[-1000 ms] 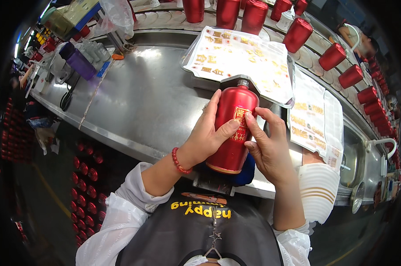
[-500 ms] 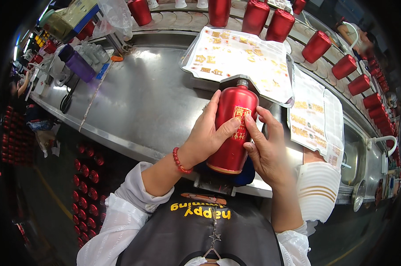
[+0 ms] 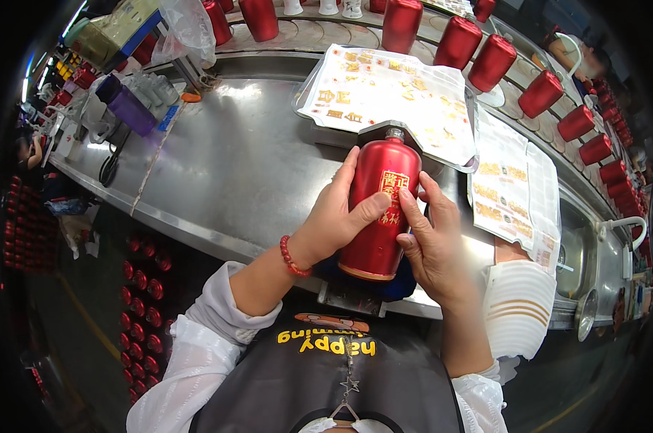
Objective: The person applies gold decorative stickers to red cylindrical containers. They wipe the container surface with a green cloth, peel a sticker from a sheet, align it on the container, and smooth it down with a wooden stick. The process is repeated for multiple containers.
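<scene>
The left hand (image 3: 333, 220) has its fingers closed around the left side of a red bottle (image 3: 373, 249), its thumb lying across the front. The right hand (image 3: 438, 249) is at the bottle's right side, its fingers bent and a little apart; one fingertip rests at the lower right of the gold label (image 3: 394, 182), but I cannot tell whether this hand also grips. The bottle is at the near edge of the metal counter (image 3: 218, 173), its neck pointing away from the person, by a dark holder (image 3: 407, 133). A blue cloth (image 3: 398, 286) shows under its base.

Beyond the neck, a sheet (image 3: 388, 86) with gold print lies on a tray (image 3: 475, 155); more printed sheets (image 3: 514, 184) lie to the right, near a white sleeve (image 3: 517, 310) with gold stripes. Along the far side, red bottles stand in a row on a curved conveyor (image 3: 319, 32). At the left are a purple bottle (image 3: 126, 106) and a blue tag (image 3: 168, 117). A red bracelet (image 3: 288, 258) circles the left wrist, above a dark apron (image 3: 326, 382).
</scene>
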Action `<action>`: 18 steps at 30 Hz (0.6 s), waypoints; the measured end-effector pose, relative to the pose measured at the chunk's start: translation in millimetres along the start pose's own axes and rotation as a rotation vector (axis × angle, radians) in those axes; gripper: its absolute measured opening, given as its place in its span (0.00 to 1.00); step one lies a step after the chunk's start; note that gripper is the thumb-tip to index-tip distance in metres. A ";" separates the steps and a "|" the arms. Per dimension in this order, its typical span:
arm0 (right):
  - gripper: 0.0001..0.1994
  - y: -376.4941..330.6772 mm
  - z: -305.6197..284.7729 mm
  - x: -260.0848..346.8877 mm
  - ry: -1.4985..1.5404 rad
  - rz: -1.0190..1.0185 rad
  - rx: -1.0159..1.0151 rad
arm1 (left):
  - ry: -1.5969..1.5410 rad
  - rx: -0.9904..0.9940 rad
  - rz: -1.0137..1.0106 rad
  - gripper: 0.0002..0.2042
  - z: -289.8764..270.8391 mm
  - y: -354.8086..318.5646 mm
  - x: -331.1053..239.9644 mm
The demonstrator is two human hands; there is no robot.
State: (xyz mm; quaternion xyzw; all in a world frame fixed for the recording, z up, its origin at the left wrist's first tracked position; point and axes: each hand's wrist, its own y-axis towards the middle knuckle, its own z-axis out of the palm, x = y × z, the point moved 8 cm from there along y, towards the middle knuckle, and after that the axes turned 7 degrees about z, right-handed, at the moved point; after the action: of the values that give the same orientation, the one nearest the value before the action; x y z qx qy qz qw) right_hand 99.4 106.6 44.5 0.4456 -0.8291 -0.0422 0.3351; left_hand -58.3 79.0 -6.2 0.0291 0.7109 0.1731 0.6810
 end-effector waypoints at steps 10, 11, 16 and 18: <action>0.26 4.4 -7.5 -2.7 0.059 0.015 -0.059 | -0.094 -0.040 -0.009 0.44 -1.4 2.0 5.4; 0.26 2.4 -9.1 -4.3 0.024 0.024 -0.071 | -0.208 -0.011 -0.061 0.42 1.7 3.3 0.2; 0.26 -2.5 -6.1 -7.4 0.027 0.004 -0.072 | -0.230 0.016 -0.071 0.32 2.8 1.6 -3.5; 0.26 -0.8 -6.8 -8.2 0.043 0.003 -0.070 | -0.292 0.029 -0.070 0.32 4.4 2.3 -3.7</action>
State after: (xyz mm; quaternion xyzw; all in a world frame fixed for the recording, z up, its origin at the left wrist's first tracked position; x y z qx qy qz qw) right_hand 107.1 113.9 45.2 0.4334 -0.8202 -0.0609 0.3684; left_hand -54.2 81.0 -2.0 0.0391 0.6074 0.1330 0.7822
